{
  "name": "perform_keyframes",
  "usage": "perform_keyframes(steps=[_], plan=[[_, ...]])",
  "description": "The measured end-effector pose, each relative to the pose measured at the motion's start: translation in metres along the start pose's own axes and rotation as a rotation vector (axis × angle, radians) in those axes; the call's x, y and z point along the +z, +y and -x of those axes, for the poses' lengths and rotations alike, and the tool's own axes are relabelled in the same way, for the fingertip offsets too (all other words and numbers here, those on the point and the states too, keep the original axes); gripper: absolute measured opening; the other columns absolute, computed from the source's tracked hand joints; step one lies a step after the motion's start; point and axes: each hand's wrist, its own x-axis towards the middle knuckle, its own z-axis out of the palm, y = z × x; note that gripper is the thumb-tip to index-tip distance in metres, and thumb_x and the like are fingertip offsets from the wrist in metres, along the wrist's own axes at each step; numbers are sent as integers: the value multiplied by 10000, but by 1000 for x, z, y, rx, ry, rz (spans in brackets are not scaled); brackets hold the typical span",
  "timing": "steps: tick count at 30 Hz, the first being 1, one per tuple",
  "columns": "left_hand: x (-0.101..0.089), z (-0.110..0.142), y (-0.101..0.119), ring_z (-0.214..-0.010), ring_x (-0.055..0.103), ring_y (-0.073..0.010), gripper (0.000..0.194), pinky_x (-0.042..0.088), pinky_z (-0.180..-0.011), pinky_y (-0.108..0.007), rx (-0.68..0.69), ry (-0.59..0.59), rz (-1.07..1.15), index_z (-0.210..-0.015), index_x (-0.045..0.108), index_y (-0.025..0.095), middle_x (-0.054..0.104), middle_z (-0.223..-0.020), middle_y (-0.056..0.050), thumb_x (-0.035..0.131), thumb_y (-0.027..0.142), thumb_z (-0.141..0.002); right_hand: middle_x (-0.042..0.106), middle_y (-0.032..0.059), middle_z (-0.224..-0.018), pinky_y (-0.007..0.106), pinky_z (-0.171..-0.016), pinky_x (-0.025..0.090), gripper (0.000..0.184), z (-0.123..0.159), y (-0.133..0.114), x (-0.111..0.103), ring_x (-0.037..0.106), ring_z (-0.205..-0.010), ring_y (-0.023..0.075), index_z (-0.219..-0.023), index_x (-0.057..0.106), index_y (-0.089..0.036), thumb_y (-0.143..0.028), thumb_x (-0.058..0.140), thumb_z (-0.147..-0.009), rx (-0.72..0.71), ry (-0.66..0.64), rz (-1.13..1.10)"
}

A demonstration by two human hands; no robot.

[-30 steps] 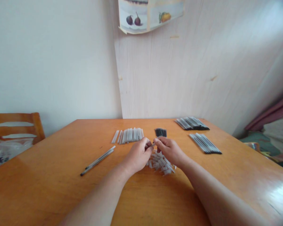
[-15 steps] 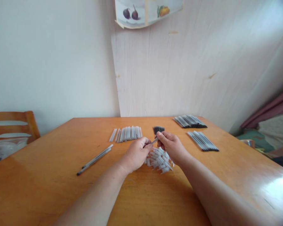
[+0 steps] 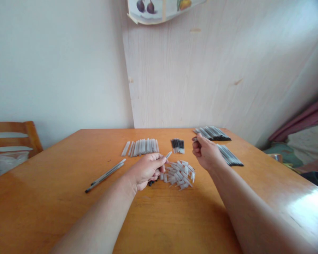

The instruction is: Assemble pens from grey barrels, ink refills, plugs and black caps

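Note:
My left hand (image 3: 148, 169) is closed round a pen, whose pale tapered tip (image 3: 169, 155) points up and right past the thumb; the rest is hidden in my fingers. My right hand (image 3: 205, 150), apart from it, is pinched closed before the right-hand pens. A small greyish end shows at its fingertips, too little to name. Between and below the hands lies a loose heap of short translucent pen caps (image 3: 180, 174). Small black plugs (image 3: 152, 182) peek out beneath my left hand. Beyond the heap is a neat row of dark refills (image 3: 177, 146).
Clear pen barrels (image 3: 140, 147) lie side by side behind my left hand. Two long black-ended pens (image 3: 106, 175) rest at left. Black-ended pens lie in a far bundle (image 3: 213, 133) and a nearer one (image 3: 230, 155) at right. A chair (image 3: 33, 137) stands left of the table.
My hands, together over the caps before, have parted. My right hand has moved right and slightly away; my left keeps the pen, its tip now free. The view has tilted slightly down.

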Motion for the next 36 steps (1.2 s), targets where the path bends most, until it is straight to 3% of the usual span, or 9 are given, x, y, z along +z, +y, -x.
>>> perform_keyframes(steps=[2, 4, 8, 13, 20, 28, 36], plan=[[-4, -2, -1, -398, 291, -14, 229, 151, -390, -157, 7, 28, 65, -858, 545, 159, 518, -642, 26, 619, 374, -829, 475, -28, -564, 217, -398, 183, 361, -8, -4, -11, 327, -439, 68, -736, 560, -190, -538, 657, -737, -25, 31, 47], [-6, -5, -3, -408, 311, -15, 223, 160, -391, -148, 21, 64, 115, -863, 537, 161, 515, -651, 25, 633, 358, -822, 508, -13, -586, 212, -403, 198, 355, -10, -4, -16, 351, -456, 68, -749, 589, -172, -520, 657, -734, -1, -43, 141], [-10, -11, -8, -419, 339, -21, 187, 173, -386, -139, 37, 145, 169, -871, 537, 163, 530, -663, 14, 626, 322, -828, 577, 14, -612, 212, -413, 232, 267, -5, 2, -14, 387, -474, 76, -732, 603, -164, -429, 627, -742, 71, -182, 369], [-17, -13, -8, -455, 404, -35, 138, 224, -395, -139, 45, 225, 228, -882, 550, 155, 564, -688, -5, 623, 249, -812, 653, 36, -655, 216, -454, 308, 100, -4, 6, -17, 497, -533, 108, -751, 598, -181, -254, 608, -684, 126, -210, 607], [-17, -15, -7, -498, 504, -61, 108, 338, -429, -161, 42, 297, 240, -906, 586, 144, 613, -716, -25, 579, 145, -797, 613, -3, -613, 239, -530, 355, 71, -9, 14, -20, 514, -580, 128, -713, 621, -183, -210, 643, -651, -4, -232, 921], [-19, -17, -8, -684, 653, -134, 83, 472, -555, -217, 52, 318, 288, -912, 592, 135, 688, -827, -84, 559, 150, -836, 586, -9, -628, 224, -507, 323, 86, -11, 24, -22, 494, -579, 120, -719, 628, -178, -242, 624, -663, -81, -308, 1033], [-21, -17, -7, -754, 646, -130, 103, 409, -504, -187, 66, 348, 262, -919, 594, 159, 715, -967, -95, 606, 196, -824, 511, -24, -556, 220, -503, 297, 151, -14, 29, -23, 429, -529, 98, -654, 618, -157, -270, 539, -716, -20, -359, 1068]])
